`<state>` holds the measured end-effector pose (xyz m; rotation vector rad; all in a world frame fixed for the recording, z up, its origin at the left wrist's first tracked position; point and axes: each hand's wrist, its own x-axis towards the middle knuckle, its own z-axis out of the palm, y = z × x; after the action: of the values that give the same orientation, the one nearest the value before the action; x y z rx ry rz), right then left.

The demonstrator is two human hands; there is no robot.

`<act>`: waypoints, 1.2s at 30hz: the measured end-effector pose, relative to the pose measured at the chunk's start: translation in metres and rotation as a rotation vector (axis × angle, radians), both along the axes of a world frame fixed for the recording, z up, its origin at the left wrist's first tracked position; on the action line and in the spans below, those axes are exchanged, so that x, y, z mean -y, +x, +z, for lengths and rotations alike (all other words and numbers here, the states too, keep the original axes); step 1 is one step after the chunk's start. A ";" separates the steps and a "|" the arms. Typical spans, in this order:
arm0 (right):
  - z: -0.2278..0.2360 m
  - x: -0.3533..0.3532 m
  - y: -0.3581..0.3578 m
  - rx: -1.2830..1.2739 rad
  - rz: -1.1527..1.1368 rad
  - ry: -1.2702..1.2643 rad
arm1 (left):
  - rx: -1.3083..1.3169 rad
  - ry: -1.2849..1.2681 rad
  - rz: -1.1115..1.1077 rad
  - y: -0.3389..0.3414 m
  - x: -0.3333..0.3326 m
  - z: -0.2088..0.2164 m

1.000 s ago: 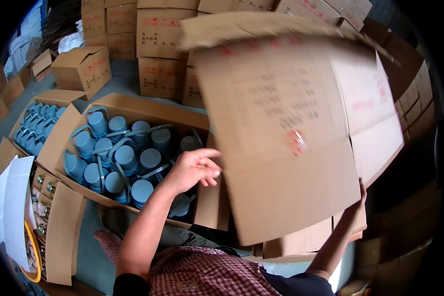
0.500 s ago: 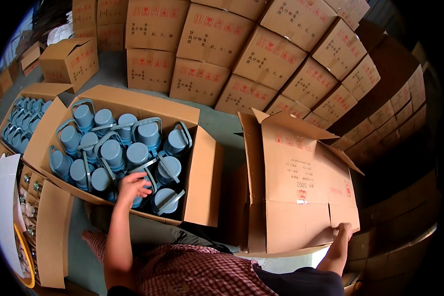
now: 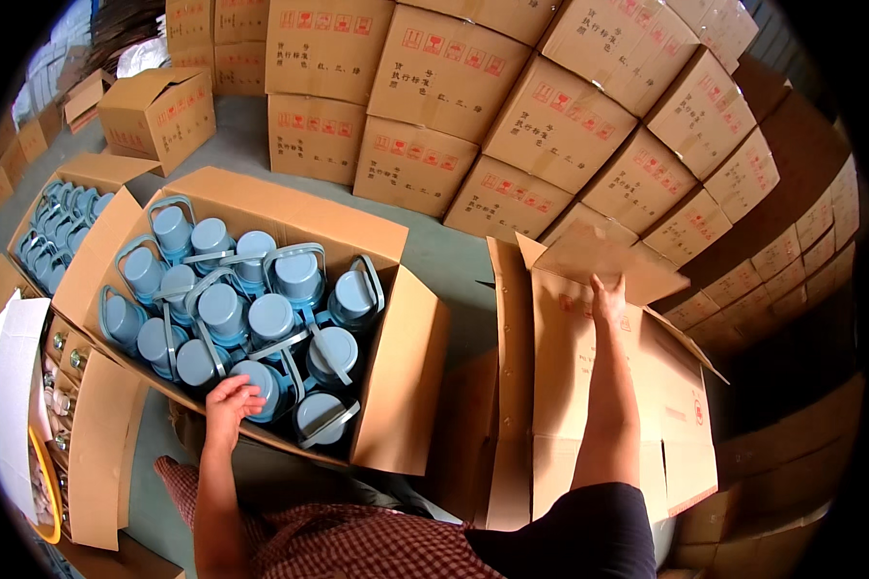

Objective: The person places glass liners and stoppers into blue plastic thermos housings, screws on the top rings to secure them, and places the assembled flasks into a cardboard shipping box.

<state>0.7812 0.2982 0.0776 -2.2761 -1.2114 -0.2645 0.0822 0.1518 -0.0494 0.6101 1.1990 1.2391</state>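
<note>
My left hand (image 3: pixel 230 410) is at the near edge of an open carton (image 3: pixel 299 203). Its fingers are loosely bent and apart, beside the front blue lidded pot (image 3: pixel 259 386); whether they touch it cannot be told. Several such blue pots with looped handles stand closely together in this carton. To the right, my right arm reaches over a large, partly flattened carton (image 3: pixel 570 386). My right hand (image 3: pixel 608 297) grips the edge of its far flap (image 3: pixel 613 253), which is blurred and lifted.
Tall stacks of closed cartons (image 3: pixel 434 68) stand behind, curving to the right. Another carton (image 3: pixel 92 172) of blue pots is at the far left. Nearer stands an open carton (image 3: pixel 106 454) of small metal-topped parts, with a white sheet (image 3: pixel 14 376) and a yellow ring (image 3: pixel 50 482).
My right hand has gone from the large carton's near right corner to its far flap, which has risen. My left hand has drawn back slightly toward me and left. The view has shifted.
</note>
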 end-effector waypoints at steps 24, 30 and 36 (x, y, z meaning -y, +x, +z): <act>-0.024 0.059 -0.132 0.201 0.537 -0.421 | -0.508 -0.072 0.000 0.037 -0.018 -0.014; -0.024 0.141 -0.178 0.216 0.541 -0.452 | -0.665 -0.106 0.008 0.044 -0.016 -0.005; 0.001 0.147 -0.136 -0.632 0.309 0.280 | -0.657 -0.097 -0.021 0.029 -0.010 -0.020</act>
<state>0.6455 0.1517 0.0782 -1.7034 -1.0738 0.3570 0.1114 0.1622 -0.0690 0.9967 1.7747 0.9765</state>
